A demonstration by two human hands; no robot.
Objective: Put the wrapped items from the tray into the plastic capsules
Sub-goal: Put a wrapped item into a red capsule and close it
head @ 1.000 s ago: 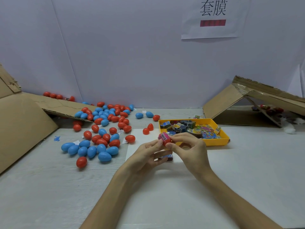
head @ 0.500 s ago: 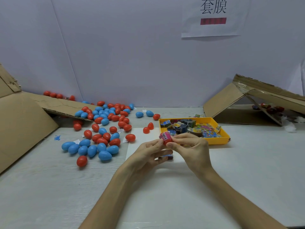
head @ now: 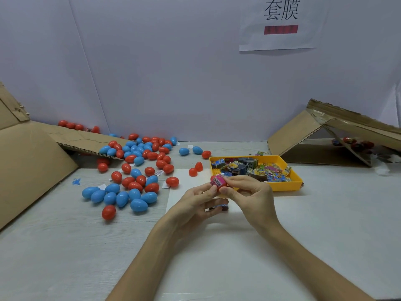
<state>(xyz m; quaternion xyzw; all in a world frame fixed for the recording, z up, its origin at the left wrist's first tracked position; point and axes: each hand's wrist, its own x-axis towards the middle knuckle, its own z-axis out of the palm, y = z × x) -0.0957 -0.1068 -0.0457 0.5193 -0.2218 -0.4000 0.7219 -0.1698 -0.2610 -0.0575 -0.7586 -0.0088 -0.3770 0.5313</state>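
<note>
My left hand (head: pixel 196 202) and my right hand (head: pixel 249 195) meet in front of the yellow tray (head: pixel 297 183). Together they pinch a pink wrapped item (head: pixel 217 180) with a barcode, which sits in a red capsule half (head: pixel 222 185). The half is mostly hidden by my fingertips. The tray holds several colourful wrapped items (head: pixel 249 168). A dark wrapped item (head: pixel 221 206) lies on the white sheet (head: pixel 182 185) under my left fingers. Two red capsule halves (head: pixel 195 169) lie left of the tray.
Many red and blue egg capsules (head: pixel 134 170) are scattered across the left of the table. Cardboard flaps (head: pixel 28 161) stand at the left and a cardboard box (head: pixel 325 135) lies at the back right. A paper sign (head: pixel 281 22) hangs on the white wall.
Both hands stay together on the pink item and red half; fingertips shift only slightly. The view has barely moved.
</note>
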